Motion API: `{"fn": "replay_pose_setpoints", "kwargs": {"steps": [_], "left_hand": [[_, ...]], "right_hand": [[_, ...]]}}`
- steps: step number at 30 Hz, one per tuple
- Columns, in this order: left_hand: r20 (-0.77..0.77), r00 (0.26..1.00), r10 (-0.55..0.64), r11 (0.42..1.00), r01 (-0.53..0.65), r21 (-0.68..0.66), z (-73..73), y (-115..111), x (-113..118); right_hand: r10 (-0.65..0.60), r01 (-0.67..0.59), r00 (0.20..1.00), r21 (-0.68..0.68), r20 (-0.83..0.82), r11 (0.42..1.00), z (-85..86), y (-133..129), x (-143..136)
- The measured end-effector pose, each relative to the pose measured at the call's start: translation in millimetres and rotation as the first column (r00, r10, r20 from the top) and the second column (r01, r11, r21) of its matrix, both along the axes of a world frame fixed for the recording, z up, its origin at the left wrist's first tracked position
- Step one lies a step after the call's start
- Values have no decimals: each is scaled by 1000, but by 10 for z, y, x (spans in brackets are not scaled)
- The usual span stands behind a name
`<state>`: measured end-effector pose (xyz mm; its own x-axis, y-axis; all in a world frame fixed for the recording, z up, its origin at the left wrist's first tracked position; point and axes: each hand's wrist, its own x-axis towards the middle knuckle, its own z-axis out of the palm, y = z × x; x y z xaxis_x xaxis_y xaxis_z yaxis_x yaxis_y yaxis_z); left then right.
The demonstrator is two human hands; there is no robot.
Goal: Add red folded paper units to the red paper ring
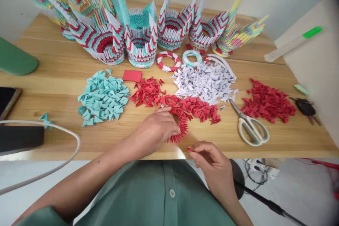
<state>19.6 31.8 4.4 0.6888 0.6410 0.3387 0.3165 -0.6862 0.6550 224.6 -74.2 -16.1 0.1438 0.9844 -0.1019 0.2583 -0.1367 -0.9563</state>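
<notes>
My left hand (159, 129) grips the left side of a red ring of folded paper pieces (182, 127), which rests near the table's front edge. Just right of the ring, at the edge, my right hand (212, 160) pinches a small red paper piece (190, 149) between thumb and finger. Beyond the ring lie loose red pieces (198, 107), with a white pile (203, 81) behind them. A teal pile (103, 99) is to the left, and another red pile (267, 100) is at the right.
Several paper swans (141, 46) stand along the back. Two paper rings (168, 61) lie before them. Scissors (253, 130) and keys (305, 107) are on the right. A green bottle (16, 58), a phone (7, 100) and a white cable (75, 141) are on the left.
</notes>
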Motion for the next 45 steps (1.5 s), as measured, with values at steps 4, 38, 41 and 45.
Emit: {"fn": "replay_pose_setpoints", "kwargs": {"steps": [4,38,41,45], "left_hand": [[75,994,74,997,-74,0,-11,-32,48],[173,980,97,994,-87,-64,-117,-49,89],[166,981,103,994,-93,-64,-116,-49,84],[161,981,109,993,-101,-59,-123,-52,80]], "right_hand": [[-35,35,992,-5,-123,999,-16,19,-17],[-34,21,992,110,124,994,-44,65,-61],[-38,26,992,102,120,994,-48,68,-62],[-31,19,993,100,115,995,-57,67,-58]]}}
